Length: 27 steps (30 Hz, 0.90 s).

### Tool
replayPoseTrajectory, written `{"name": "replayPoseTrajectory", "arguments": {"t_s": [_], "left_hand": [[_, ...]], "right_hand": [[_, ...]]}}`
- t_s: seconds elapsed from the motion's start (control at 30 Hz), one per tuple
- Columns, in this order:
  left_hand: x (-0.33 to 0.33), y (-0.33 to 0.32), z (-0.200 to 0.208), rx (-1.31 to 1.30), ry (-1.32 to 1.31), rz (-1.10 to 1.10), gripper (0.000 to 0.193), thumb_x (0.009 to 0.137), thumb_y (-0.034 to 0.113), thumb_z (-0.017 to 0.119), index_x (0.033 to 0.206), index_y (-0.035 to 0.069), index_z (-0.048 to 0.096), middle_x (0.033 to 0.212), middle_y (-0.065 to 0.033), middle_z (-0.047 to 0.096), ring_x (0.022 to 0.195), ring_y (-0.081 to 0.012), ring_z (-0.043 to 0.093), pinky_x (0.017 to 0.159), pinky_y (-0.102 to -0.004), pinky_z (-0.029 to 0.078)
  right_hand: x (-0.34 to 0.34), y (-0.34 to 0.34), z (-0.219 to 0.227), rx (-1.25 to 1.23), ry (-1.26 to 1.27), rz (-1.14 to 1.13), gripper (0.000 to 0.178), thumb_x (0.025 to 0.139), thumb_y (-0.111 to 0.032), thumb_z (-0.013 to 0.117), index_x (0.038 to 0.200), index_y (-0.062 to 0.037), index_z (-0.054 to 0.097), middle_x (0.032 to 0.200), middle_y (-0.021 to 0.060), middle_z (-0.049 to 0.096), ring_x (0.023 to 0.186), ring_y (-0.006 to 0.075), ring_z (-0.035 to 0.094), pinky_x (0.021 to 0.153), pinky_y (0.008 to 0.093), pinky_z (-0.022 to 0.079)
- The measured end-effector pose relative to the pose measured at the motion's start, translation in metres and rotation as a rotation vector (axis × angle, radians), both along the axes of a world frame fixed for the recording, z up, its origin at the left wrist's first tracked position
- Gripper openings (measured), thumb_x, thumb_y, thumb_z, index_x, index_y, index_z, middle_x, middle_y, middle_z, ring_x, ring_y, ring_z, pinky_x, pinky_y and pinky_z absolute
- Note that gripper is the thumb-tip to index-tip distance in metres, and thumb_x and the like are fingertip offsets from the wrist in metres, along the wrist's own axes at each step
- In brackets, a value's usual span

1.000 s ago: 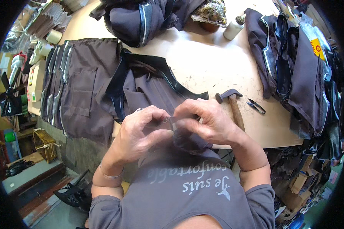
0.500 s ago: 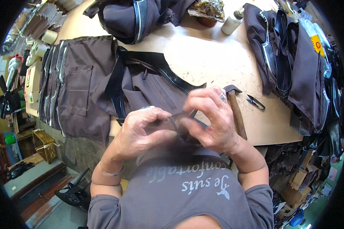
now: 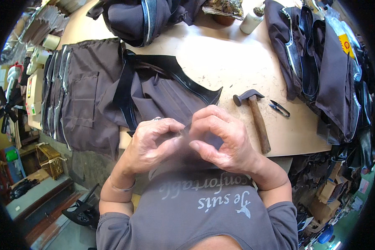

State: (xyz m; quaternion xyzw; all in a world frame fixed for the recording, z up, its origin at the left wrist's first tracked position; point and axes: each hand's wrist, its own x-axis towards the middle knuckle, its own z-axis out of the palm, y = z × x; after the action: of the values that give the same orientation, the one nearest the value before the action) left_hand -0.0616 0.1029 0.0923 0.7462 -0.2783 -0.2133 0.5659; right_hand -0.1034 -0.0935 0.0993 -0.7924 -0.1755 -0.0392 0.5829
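Observation:
My left hand [image 3: 151,143] and my right hand [image 3: 221,139] meet close to my chest, above the near edge of the wooden table [image 3: 233,62]. Both pinch the near edge of a dark brown fabric piece [image 3: 166,98] with black trim that lies spread on the table in front of me. The fingertips of the two hands almost touch, and the part of the fabric between them is mostly hidden. A thin bracelet circles my left wrist.
A wooden-handled hammer [image 3: 254,116] and small black snips [image 3: 279,107] lie right of my hands. Stacked brown fabric pieces [image 3: 77,91] hang over the left edge. More dark pieces [image 3: 316,62] are heaped at the right, a bundle [image 3: 141,16] at the back, beside a white bottle [image 3: 251,20].
My right hand has come back down and closer to the left hand after being raised over the fabric. The left hand has stayed almost still.

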Motion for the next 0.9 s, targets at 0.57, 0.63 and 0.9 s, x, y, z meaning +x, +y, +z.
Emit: {"name": "replayPoseTrajectory", "arguments": {"t_s": [0.57,0.63,0.9], "left_hand": [[-0.003,-0.01,0.003,0.075,-0.031,0.064,0.023,0.07,0.012,0.071,0.08,-0.004,0.059,0.066,-0.0104,0.058,0.059,-0.0134,0.055,0.055,-0.0251,0.043],[-0.003,-0.01,0.005,0.096,0.003,0.077,0.022,0.071,0.011,0.07,0.082,-0.004,0.059,0.068,-0.0103,0.059,0.06,-0.0119,0.055,0.056,-0.0241,0.044],[0.003,0.001,0.001,0.048,0.217,0.009,0.02,0.074,0.009,0.067,0.085,-0.006,0.06,0.068,-0.0078,0.059,0.062,-0.0097,0.057,0.057,-0.023,0.045]], "right_hand": [[0.001,0.008,-0.011,0.01,-0.002,-0.053,0.012,0.066,0.0,0.061,0.075,-0.001,0.053,0.074,0.0113,0.054,0.064,0.027,0.055,0.059,0.0343,0.044],[0.002,0.009,-0.015,0.031,-0.007,-0.069,0.012,0.066,0.001,0.061,0.075,-0.0008,0.053,0.074,0.0115,0.054,0.064,0.027,0.055,0.059,0.0342,0.044],[0.01,0.004,-0.013,0.096,-0.034,-0.064,0.013,0.067,0.0,0.061,0.078,-0.0017,0.054,0.076,0.0121,0.054,0.07,0.0273,0.057,0.071,0.0345,0.043]]}}
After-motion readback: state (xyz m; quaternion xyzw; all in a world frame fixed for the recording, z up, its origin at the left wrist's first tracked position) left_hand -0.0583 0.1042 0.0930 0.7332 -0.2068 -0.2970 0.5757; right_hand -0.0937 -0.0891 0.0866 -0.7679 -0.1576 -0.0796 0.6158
